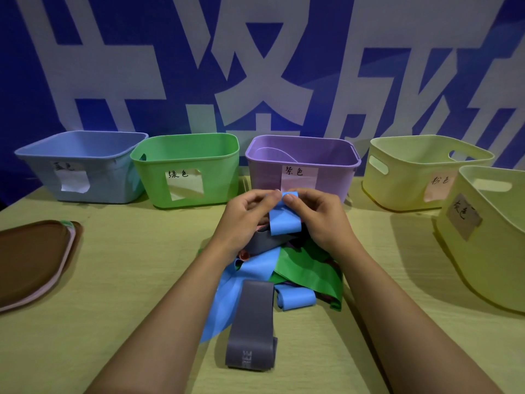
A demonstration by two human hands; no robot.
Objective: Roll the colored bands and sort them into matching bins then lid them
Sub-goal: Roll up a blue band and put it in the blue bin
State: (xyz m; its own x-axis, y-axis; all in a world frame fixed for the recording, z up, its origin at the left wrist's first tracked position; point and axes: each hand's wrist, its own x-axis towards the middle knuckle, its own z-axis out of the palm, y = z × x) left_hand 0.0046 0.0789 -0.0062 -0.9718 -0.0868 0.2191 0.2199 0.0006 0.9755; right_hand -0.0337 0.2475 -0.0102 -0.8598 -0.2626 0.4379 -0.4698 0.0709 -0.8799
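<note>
Left edge of the table [119,280]: a stack of lids [34,260] lies flat, brown one uppermost, set aside for the closing step. No bin is lidded yet.

Along the far edge stand the blue bin [85,166], the green bin [187,172] and the purple bin [301,163], each with a paper label facing the person so colour can be matched at a glance. A pale band appears to lie inside the purple bin; the other interiors cannot be judged.

Centre: the left hand [244,217] and right hand [318,217] are brought together, thumbs and fingertips of both pinched on the top end of a blue band [284,220], held raised over the pile, apparently to start its roll. Beneath lies the pile of unsorted bands [284,268], blue, green and grey tangled; a grey band [251,325] trails toward the near edge.

Right edge: two yellow bins [412,177], labelled, one nearer than the other.

Judgement: early stage; sorting largely outstanding.
</note>
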